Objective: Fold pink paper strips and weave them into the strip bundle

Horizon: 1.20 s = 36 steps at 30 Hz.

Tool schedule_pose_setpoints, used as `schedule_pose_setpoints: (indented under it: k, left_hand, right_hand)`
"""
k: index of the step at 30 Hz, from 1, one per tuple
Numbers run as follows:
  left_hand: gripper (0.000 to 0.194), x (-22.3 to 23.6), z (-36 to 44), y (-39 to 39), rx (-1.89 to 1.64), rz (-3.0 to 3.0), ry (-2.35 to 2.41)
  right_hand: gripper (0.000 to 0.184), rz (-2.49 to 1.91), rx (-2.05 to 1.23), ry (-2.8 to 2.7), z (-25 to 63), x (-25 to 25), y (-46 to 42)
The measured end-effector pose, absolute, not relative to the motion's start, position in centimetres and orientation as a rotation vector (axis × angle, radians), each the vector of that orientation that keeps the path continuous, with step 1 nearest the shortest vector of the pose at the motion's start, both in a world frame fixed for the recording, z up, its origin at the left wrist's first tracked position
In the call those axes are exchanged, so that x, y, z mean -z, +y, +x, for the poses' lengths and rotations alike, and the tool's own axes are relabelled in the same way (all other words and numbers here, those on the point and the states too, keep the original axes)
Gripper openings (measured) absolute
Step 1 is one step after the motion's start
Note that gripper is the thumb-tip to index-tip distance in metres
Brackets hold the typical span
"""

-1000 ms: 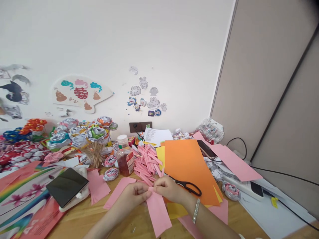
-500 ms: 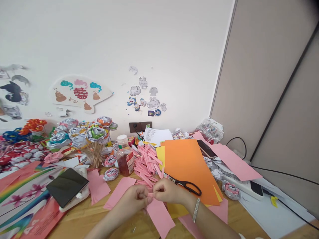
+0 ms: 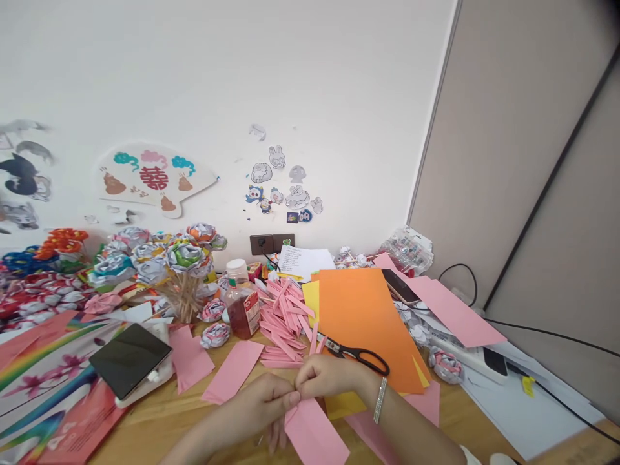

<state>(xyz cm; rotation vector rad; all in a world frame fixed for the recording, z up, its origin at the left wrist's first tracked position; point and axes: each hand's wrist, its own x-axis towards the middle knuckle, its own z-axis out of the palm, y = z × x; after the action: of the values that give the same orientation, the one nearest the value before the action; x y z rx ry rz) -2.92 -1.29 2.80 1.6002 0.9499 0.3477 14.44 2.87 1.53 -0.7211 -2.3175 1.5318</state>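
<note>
Both hands meet over the wooden table (image 3: 159,426) near its front edge. My left hand (image 3: 264,403) and my right hand (image 3: 322,378) pinch the top end of a pink paper strip (image 3: 317,439), which lies flat and runs toward me. The fingertips touch each other at the strip's folded end. A silver bracelet (image 3: 379,400) is on my right wrist. A pile of folded pink strips (image 3: 285,316) lies just behind the hands. Black-handled scissors (image 3: 356,353) rest on an orange sheet (image 3: 363,316) right of them.
A dark phone (image 3: 130,358) lies on a white stand at left. Paper roses on sticks (image 3: 181,265), a small red bottle (image 3: 241,307), loose pink sheets (image 3: 235,371) and more paper flowers crowd the back. Another phone (image 3: 401,287), pink paper (image 3: 455,313) and cables lie right.
Both hands have come lower and nearer to me with the strip. Their fingers have closed tighter on its top end. The view has tipped slightly down.
</note>
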Motion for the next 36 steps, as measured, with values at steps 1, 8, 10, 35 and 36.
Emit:
schedule_pose_setpoints:
  k: [1, 8, 10, 35, 36]
  left_hand:
    - [0.037, -2.7, -2.9, -1.2, -0.354, 1.593, 0.957]
    - [0.035, -2.1, -2.8, -0.9, -0.407, 1.636, 1.029]
    - [0.037, -2.1, -2.7, -0.6, -0.465, 1.647, 1.079]
    - [0.047, -1.6, -1.9, 0.1, -1.272, 1.396, 1.308]
    - [0.047, -1.4, -1.7, 0.0, -1.266, 1.378, 1.281]
  right_hand:
    - [0.017, -0.727, -1.55, -2.312, 14.5, -1.5, 2.9]
    - [0.029, -0.749, -1.538, -2.186, 14.7, -1.6, 3.0]
    - [0.034, -0.763, -1.463, -2.147, 14.7, -1.6, 3.1]
    - [0.03, -0.643, -1.569, -1.583, 10.9, -1.0, 1.3]
    - [0.029, -0.643, -1.53, -1.573, 10.9, -1.1, 1.1]
